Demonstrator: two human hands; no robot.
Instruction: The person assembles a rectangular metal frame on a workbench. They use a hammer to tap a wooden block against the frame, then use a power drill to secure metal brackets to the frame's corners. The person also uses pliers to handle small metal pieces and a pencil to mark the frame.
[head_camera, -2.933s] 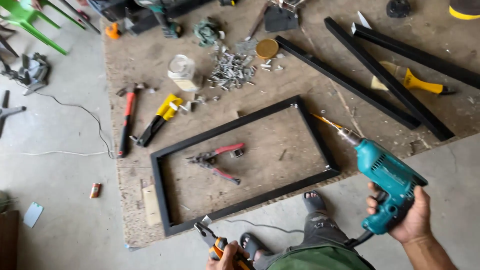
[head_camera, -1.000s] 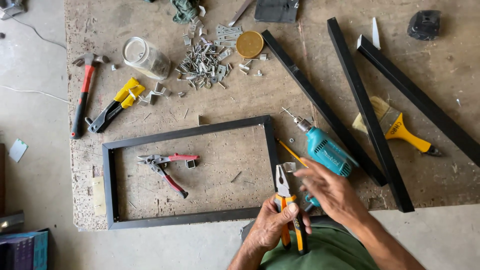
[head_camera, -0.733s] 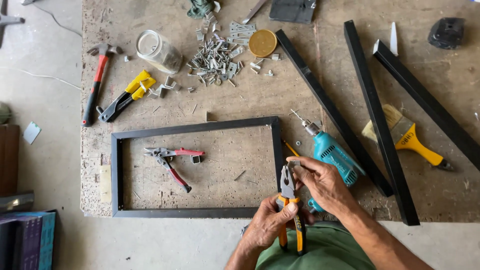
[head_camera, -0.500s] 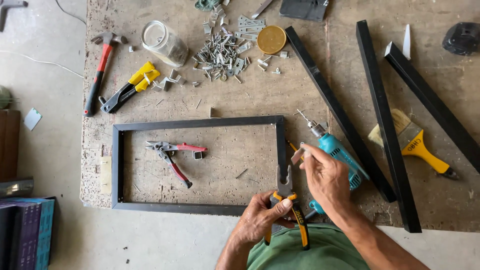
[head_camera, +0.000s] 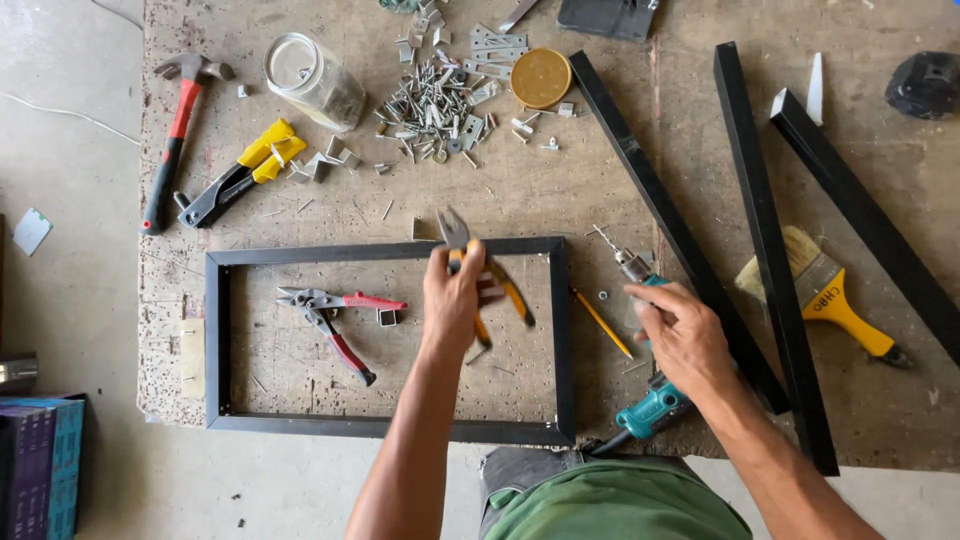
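My left hand (head_camera: 455, 298) grips orange-handled pliers (head_camera: 462, 240), jaws pointing away from me over the top bar of a black rectangular metal frame (head_camera: 213, 330) lying flat on the worn board. My right hand (head_camera: 680, 335) rests on a teal electric drill (head_camera: 650, 405) that lies just right of the frame, its bit (head_camera: 606, 240) pointing away. A yellow pencil (head_camera: 601, 322) lies between the frame and the drill. Red-handled snips (head_camera: 335, 318) lie inside the frame on the left.
Several loose nails and brackets (head_camera: 440, 95) lie at the back beside a tipped glass jar (head_camera: 312, 80) and a brass lid (head_camera: 540, 77). A red hammer (head_camera: 175, 125), a yellow-handled tool (head_camera: 240, 175), black metal bars (head_camera: 765, 240) and a yellow paintbrush (head_camera: 830, 300) lie around.
My left hand has carried the pliers from near my lap forward, over the frame's top bar. The drill has been laid down on the board, and my right hand stays on it.
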